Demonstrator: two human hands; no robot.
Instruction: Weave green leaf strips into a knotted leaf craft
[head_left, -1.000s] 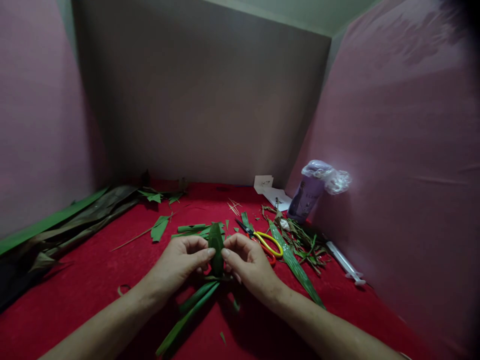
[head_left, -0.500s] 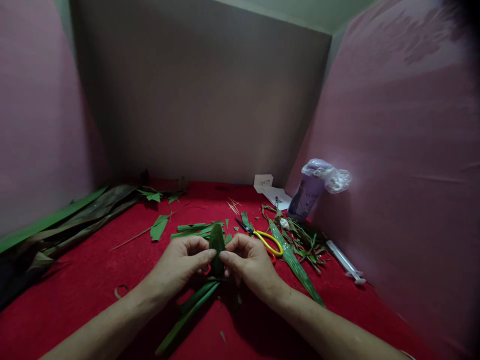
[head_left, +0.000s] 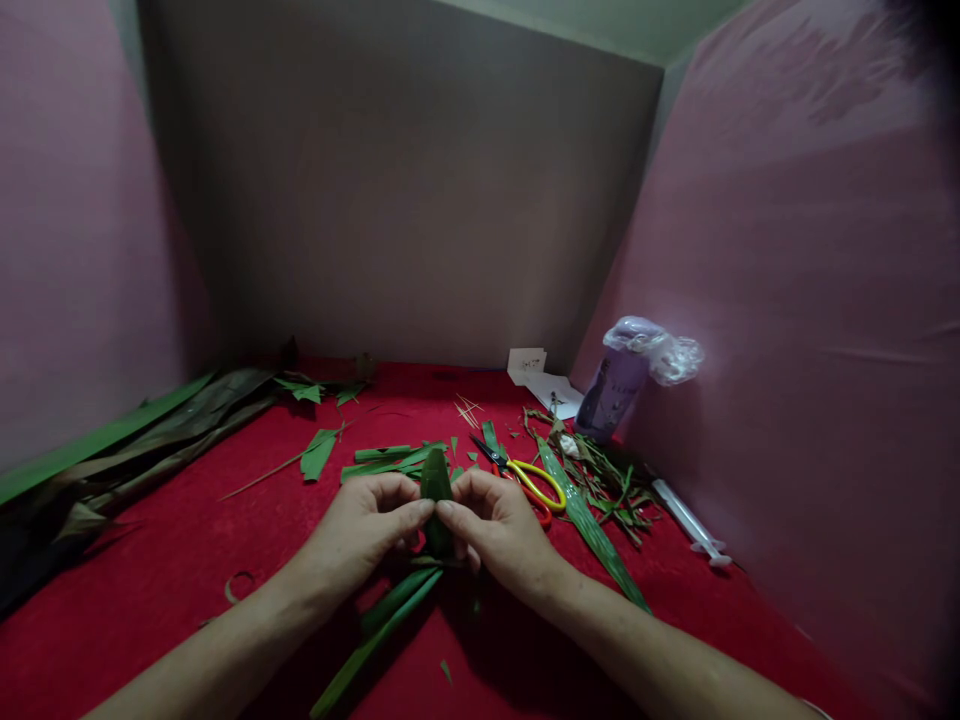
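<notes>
Between my two hands a piece of green leaf stands upright, its rounded tip pointing away from me. My left hand pinches its left side with thumb and forefinger. On the right side my right hand pinches it too, and the two thumb tips nearly meet in front. Fingers behind the leaf are partly hidden. Below the hands, long green leaf strips slant down toward the near left. Just beyond them lie cut leaf pieces. Scissors with one yellow and one red handle lie beside my right hand.
On the red cloth, long leaves lie at the left. Thin sticks and white cards are at the back. A plastic-wrapped purple bottle, a heap of stems, a long leaf and a syringe are at right.
Both hands keep their pinch on the leaf. The leaf has shifted very slightly to the right, and more of the scissors' red handle shows beside my right hand.
</notes>
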